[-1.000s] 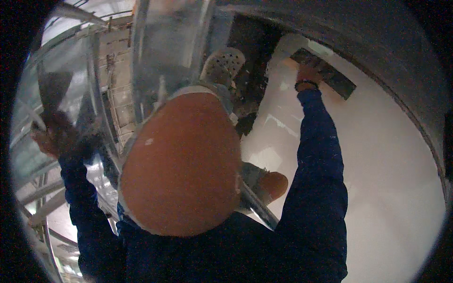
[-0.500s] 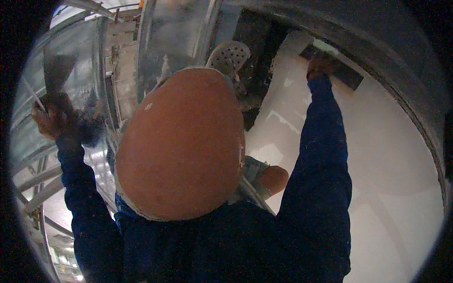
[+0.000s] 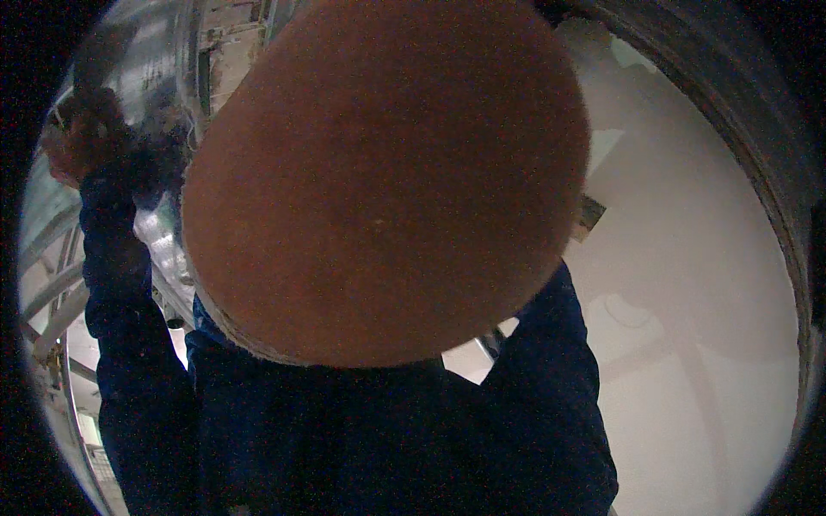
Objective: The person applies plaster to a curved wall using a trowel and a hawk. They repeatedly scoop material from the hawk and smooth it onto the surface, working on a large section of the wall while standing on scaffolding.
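Observation:
A large rounded reddish-brown shape sits right against the camera and fills the middle of the view. My left hand is raised at the upper left, blurred, at the end of a dark blue sleeve; whether it holds anything is unclear. My right hand is hidden behind the brown shape, and only its blue sleeve rises from below. A small dark flat corner, perhaps a tool's blade, peeks out against the white wall.
Metal scaffold tubes run along the left side. A grey curved band borders the white wall at the upper right. A shiny metal surface lies behind my left hand.
The brown shape has grown and now covers the centre, hiding my right hand and the flat dark tool it pressed on the wall. My left hand has risen slightly.

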A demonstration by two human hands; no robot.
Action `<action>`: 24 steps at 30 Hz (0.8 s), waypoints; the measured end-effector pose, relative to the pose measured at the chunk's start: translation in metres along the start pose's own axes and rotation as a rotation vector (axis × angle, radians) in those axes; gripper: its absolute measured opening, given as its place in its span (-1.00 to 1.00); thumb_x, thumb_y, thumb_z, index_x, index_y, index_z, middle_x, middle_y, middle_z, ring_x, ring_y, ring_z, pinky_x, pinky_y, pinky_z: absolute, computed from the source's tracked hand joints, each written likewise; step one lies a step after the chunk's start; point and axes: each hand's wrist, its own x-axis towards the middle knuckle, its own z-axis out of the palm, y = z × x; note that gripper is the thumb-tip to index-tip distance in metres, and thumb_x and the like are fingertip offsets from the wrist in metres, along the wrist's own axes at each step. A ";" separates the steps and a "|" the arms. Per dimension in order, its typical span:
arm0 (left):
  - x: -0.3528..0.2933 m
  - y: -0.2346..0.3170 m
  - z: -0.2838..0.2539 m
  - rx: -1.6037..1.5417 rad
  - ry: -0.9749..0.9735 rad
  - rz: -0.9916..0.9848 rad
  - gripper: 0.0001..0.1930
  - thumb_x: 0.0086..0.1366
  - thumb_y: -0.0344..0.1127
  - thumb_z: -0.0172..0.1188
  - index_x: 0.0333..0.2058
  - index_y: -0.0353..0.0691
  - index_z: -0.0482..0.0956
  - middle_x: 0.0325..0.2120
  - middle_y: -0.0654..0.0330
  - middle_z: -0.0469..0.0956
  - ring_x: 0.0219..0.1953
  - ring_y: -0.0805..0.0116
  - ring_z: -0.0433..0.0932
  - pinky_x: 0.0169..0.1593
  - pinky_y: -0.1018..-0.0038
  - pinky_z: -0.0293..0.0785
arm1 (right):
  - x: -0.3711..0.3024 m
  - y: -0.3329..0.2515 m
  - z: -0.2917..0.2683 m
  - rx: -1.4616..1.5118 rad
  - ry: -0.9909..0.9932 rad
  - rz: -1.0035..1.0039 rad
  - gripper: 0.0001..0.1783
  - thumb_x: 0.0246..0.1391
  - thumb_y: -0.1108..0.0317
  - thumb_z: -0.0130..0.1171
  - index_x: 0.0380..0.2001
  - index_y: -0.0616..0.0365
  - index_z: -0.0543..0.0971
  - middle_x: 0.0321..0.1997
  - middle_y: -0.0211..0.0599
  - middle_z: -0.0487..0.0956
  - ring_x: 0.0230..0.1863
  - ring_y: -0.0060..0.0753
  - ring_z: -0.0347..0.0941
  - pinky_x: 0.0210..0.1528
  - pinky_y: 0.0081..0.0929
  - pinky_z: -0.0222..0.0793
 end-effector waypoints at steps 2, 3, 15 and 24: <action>0.004 -0.004 -0.005 -0.055 0.012 -0.019 -0.54 -0.05 0.14 0.05 -0.21 0.02 0.42 -0.23 0.14 0.41 -0.22 0.09 0.42 -0.27 0.28 0.38 | -0.001 -0.006 -0.013 -0.027 -0.015 0.093 -0.43 -0.02 -0.05 -0.18 0.06 -0.09 0.21 0.20 -0.21 0.07 0.23 0.12 -0.24 0.00 0.48 -0.55; 0.005 -0.011 -0.008 -0.087 0.013 -0.047 -0.53 -0.05 0.15 0.04 -0.21 0.01 0.42 -0.22 0.14 0.41 -0.22 0.09 0.42 -0.26 0.27 0.38 | 0.003 -0.006 -0.030 -0.032 -0.024 0.091 -0.45 -0.03 -0.04 -0.18 0.04 -0.09 0.25 0.18 -0.21 0.10 0.22 0.14 -0.21 0.00 0.48 -0.53; -0.009 -0.009 -0.007 -0.319 -0.049 -0.220 -0.37 -0.04 0.28 -0.07 -0.14 -0.09 0.38 -0.21 0.05 0.42 -0.20 0.03 0.43 -0.16 0.25 0.33 | 0.203 0.129 -0.220 -0.418 0.143 0.245 -0.48 0.09 0.02 -0.40 0.15 -0.29 -0.01 0.27 -0.50 -0.13 0.25 0.03 -0.27 -0.01 0.49 -0.41; -0.008 -0.035 0.021 -0.239 -0.016 -0.182 -0.37 -0.02 0.28 -0.07 -0.11 -0.07 0.35 -0.17 0.08 0.39 -0.17 0.06 0.42 -0.15 0.23 0.33 | 0.195 0.136 -0.197 -0.340 0.129 0.137 -0.48 0.10 0.03 -0.43 0.17 -0.30 -0.07 0.28 -0.52 -0.17 0.27 0.02 -0.38 0.00 0.48 -0.54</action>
